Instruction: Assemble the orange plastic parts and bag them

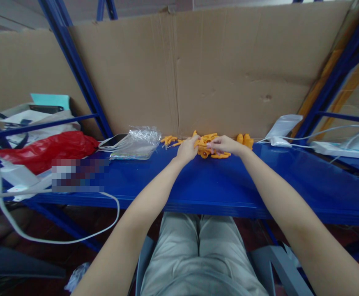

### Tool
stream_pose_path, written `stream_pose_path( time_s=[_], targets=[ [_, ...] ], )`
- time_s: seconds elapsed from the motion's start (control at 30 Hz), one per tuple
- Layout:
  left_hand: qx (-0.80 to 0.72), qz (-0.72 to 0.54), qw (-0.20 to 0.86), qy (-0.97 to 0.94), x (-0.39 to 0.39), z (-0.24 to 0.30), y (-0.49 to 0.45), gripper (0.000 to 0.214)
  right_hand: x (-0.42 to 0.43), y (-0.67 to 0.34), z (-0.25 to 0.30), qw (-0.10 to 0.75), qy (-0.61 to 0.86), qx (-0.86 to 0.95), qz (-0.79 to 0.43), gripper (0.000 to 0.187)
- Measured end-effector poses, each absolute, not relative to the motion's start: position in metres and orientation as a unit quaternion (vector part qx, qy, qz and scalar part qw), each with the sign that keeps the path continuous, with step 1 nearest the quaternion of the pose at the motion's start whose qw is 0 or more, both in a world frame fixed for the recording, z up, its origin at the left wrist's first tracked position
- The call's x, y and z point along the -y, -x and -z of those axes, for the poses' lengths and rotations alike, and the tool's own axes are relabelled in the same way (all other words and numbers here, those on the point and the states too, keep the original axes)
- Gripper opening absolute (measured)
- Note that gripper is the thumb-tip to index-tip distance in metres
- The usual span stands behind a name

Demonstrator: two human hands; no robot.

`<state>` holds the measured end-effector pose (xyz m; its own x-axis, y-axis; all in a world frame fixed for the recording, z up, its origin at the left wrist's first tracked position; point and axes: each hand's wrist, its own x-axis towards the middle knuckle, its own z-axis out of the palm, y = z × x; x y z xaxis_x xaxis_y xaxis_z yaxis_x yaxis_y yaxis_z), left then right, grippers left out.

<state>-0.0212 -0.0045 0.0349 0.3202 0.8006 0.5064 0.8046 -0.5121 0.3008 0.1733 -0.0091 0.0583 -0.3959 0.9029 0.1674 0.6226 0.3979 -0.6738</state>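
Note:
Several orange plastic pieces lie in a small heap on the blue shelf top, between my two hands. My left hand is closed around an orange piece, whose tip sticks up above the fingers. From the other side, my right hand pinches with thumb and fingertips at an orange plastic piece over the heap; its exact shape is hidden. More orange pieces with a thin chain lie left of my left hand. Stubby orange pieces stand just behind my right wrist.
A clear plastic bag and a phone lie to the left, beside a red plastic bag. White cables loop over the front left edge. A white packet rests at right. Cardboard walls the back between blue posts.

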Motion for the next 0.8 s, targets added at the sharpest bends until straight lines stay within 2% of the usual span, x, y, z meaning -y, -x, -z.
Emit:
stream_pose_path(
  time_s=[0.13,0.37,0.57,0.8],
  targets=[
    [0.452,0.317,0.004,0.834,0.004,-0.034,0.02,0.039,0.012,-0.158,-0.054,0.245,0.436,0.807,-0.314,0.038],
    [0.379,0.319,0.015,0.868,-0.003,-0.028,0.02,0.039,-0.001,-0.157,-0.047,0.39,0.485,0.746,-0.238,0.027],
    [0.332,0.327,0.018,0.884,-0.01,-0.022,0.021,0.043,0.002,-0.172,-0.051,0.28,0.419,0.798,-0.331,0.04],
    [0.321,0.326,0.008,0.889,-0.01,-0.019,0.022,0.046,0.007,-0.17,-0.055,0.247,0.457,0.786,-0.335,0.041]
  ],
)
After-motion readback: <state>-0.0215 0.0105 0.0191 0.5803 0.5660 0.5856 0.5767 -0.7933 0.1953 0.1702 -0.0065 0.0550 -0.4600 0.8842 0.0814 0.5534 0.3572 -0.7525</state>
